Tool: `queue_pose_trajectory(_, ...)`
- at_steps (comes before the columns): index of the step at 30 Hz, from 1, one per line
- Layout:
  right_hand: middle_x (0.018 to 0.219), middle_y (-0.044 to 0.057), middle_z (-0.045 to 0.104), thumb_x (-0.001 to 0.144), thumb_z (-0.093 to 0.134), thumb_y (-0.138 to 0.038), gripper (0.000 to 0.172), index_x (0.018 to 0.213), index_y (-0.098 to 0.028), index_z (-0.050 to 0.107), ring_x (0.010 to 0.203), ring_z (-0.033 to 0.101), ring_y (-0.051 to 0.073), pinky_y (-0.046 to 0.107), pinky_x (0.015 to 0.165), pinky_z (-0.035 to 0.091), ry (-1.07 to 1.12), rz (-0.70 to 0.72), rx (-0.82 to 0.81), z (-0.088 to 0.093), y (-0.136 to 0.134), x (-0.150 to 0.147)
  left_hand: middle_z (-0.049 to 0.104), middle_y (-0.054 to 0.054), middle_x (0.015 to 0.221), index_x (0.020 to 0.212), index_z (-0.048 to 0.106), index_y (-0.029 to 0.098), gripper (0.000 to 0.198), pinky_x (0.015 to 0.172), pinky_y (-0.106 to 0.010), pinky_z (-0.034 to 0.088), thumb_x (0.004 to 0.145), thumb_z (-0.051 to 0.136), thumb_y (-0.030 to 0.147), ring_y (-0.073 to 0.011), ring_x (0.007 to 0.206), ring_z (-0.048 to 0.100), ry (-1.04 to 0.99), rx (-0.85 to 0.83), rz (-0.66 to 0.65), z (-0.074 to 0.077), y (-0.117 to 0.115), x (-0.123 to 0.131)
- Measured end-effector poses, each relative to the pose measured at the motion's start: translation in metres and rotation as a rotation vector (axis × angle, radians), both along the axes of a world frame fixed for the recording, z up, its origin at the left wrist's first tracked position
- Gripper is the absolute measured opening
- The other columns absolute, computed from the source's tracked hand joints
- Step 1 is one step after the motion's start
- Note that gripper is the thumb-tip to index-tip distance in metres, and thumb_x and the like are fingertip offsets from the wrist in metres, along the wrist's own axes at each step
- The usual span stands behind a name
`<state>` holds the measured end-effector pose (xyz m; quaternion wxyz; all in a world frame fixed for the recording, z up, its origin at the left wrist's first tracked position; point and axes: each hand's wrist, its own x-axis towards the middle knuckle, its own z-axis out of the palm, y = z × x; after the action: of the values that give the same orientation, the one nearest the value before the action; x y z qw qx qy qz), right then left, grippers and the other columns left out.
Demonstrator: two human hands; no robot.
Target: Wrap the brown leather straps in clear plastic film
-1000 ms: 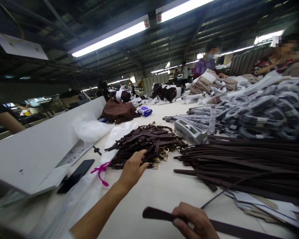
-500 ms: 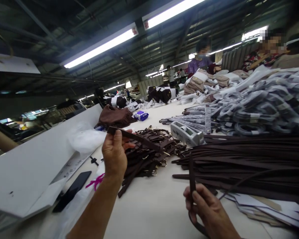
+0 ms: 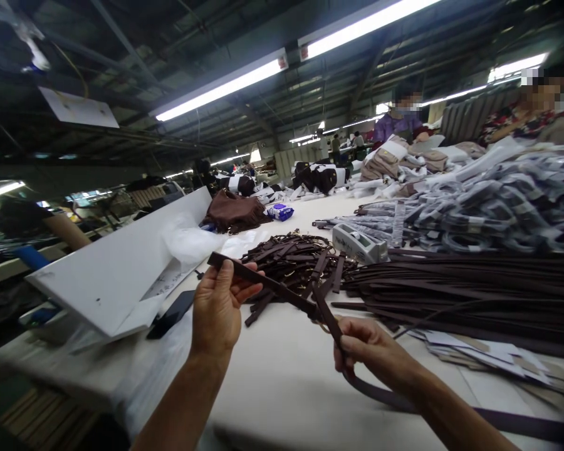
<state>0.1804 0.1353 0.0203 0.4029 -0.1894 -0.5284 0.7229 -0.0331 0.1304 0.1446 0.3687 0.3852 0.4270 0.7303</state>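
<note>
My left hand (image 3: 220,300) pinches one end of a short dark brown strap (image 3: 267,282), thumb on top. A metal buckle (image 3: 323,324) hangs at that strap's far end. In my right hand (image 3: 364,344) is a long brown strap (image 3: 380,394), gripped near its tip; it curves down and trails off to the right. The long strap's tip crosses the buckle end of the short one; whether it runs through the buckle I cannot tell. Behind both hands lies a heap of short straps with metal fittings (image 3: 286,257).
Long brown straps (image 3: 451,282) lie stacked at right, with card pieces (image 3: 489,357) in front. A tape dispenser (image 3: 357,243) stands between the strap piles. Plastic-wrapped straps (image 3: 489,200) rise behind. A white board (image 3: 117,269), phone (image 3: 173,313) and brown bag (image 3: 235,210) sit left.
My right hand has moved left and up, bringing the long strap's tip to the buckle end of the short strap. The view has shifted, showing more on the left.
</note>
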Motion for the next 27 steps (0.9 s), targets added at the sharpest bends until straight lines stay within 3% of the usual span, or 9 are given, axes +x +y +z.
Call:
queue_pose_trajectory(5, 0.059, 0.002, 0.061, 0.078, 0.065, -0.039, 0.028, 0.077, -0.012, 0.06, 0.047, 0.051, 0.008, 0.019, 0.045, 0.045, -0.16, -0.027, 0.056, 0.008, -0.003, -0.001, 0.066, -0.007, 0.09, 0.092, 0.053, 0.016, 0.03, 0.054, -0.026, 0.055, 0.074, 0.061, 0.039, -0.0178, 0.071, 0.066, 0.067, -0.11, 0.084, -0.028, -0.024, -0.033)
queue_pose_trajectory(7, 0.059, 0.003, 0.062, 0.078, 0.064, -0.038, 0.028, 0.076, -0.011, 0.061, 0.045, 0.051, 0.008, 0.019, 0.044, 0.044, -0.191, 0.034, 0.062, 0.01, -0.003, 0.003, 0.059, -0.009, 0.111, 0.105, 0.052, 0.018, 0.036, 0.072, -0.034, 0.055, 0.078, 0.057, 0.04, -0.022, 0.095, 0.061, 0.275, -0.137, 0.282, -0.043, -0.037, -0.048)
queue_pose_trajectory(9, 0.057, 0.003, 0.062, 0.078, 0.064, -0.038, 0.028, 0.075, -0.01, 0.062, 0.044, 0.051, 0.007, 0.019, 0.044, 0.044, -0.238, 0.09, 0.063, 0.012, -0.003, 0.005, 0.049, -0.01, 0.127, 0.117, 0.048, 0.02, 0.043, 0.095, -0.042, 0.043, 0.079, 0.056, 0.038, -0.0251, 0.117, 0.047, 0.624, -0.118, 0.425, -0.054, -0.051, -0.053)
queue_pose_trajectory(11, 0.056, 0.002, 0.062, 0.077, 0.065, -0.04, 0.03, 0.074, -0.01, 0.061, 0.043, 0.051, 0.007, 0.018, 0.043, 0.043, -0.293, 0.13, 0.067, 0.015, -0.005, 0.001, 0.047, -0.009, 0.13, 0.122, 0.048, 0.022, 0.049, 0.106, -0.048, 0.027, 0.077, 0.061, 0.035, -0.0274, 0.126, 0.037, 1.015, -0.07, 0.287, -0.057, -0.062, -0.043)
queue_pose_trajectory(14, 0.055, 0.001, 0.06, 0.075, 0.066, -0.041, 0.031, 0.071, -0.011, 0.06, 0.044, 0.05, 0.007, 0.018, 0.042, 0.041, -0.349, 0.19, 0.091, 0.021, -0.009, -0.008, 0.059, -0.008, 0.118, 0.114, 0.057, 0.021, 0.045, 0.103, -0.046, 0.03, 0.073, 0.066, 0.035, -0.0289, 0.116, 0.047, 1.293, -0.025, -0.264, -0.058, -0.069, -0.01)
queue_pose_trajectory(17, 0.057, 0.001, 0.058, 0.077, 0.064, -0.04, 0.029, 0.076, -0.011, 0.062, 0.046, 0.049, 0.008, 0.018, 0.043, 0.04, -0.351, 0.169, 0.117, 0.025, -0.01, -0.004, 0.067, -0.006, 0.094, 0.103, 0.063, 0.017, 0.027, 0.083, -0.031, 0.046, 0.082, 0.056, 0.033, -0.0207, 0.088, 0.06, 1.089, -0.096, -0.531, -0.065, -0.064, 0.012)
queue_pose_trajectory(21, 0.055, 0.0, 0.054, 0.08, 0.062, -0.038, 0.026, 0.079, -0.012, 0.062, 0.045, 0.046, 0.007, 0.016, 0.04, 0.035, -0.25, -0.008, 0.079, 0.017, -0.006, 0.026, 0.065, -0.006, 0.101, 0.107, 0.062, 0.017, 0.034, 0.084, -0.025, 0.044, 0.078, 0.063, 0.034, -0.0181, 0.092, 0.059, 0.616, -0.137, -0.439, -0.078, -0.059, 0.006)
queue_pose_trajectory(24, 0.052, -0.002, 0.049, 0.078, 0.065, -0.038, 0.028, 0.071, -0.012, 0.061, 0.044, 0.042, 0.006, 0.015, 0.038, 0.03, -0.259, 0.045, 0.046, 0.007, -0.005, 0.04, 0.065, -0.006, 0.099, 0.108, 0.061, 0.018, 0.038, 0.079, -0.025, 0.047, 0.075, 0.067, 0.036, -0.016, 0.085, 0.06, 0.298, -0.143, -0.449, -0.081, -0.059, -0.005)
queue_pose_trajectory(27, 0.051, -0.003, 0.045, 0.077, 0.065, -0.04, 0.03, 0.07, -0.011, 0.06, 0.041, 0.039, 0.004, 0.015, 0.037, 0.027, -0.317, 0.111, 0.033, 0.002, -0.006, 0.035, 0.066, -0.005, 0.094, 0.108, 0.062, 0.019, 0.038, 0.077, -0.024, 0.048, 0.073, 0.069, 0.033, -0.0147, 0.081, 0.061, 0.165, -0.125, -0.484, -0.078, -0.061, -0.008)
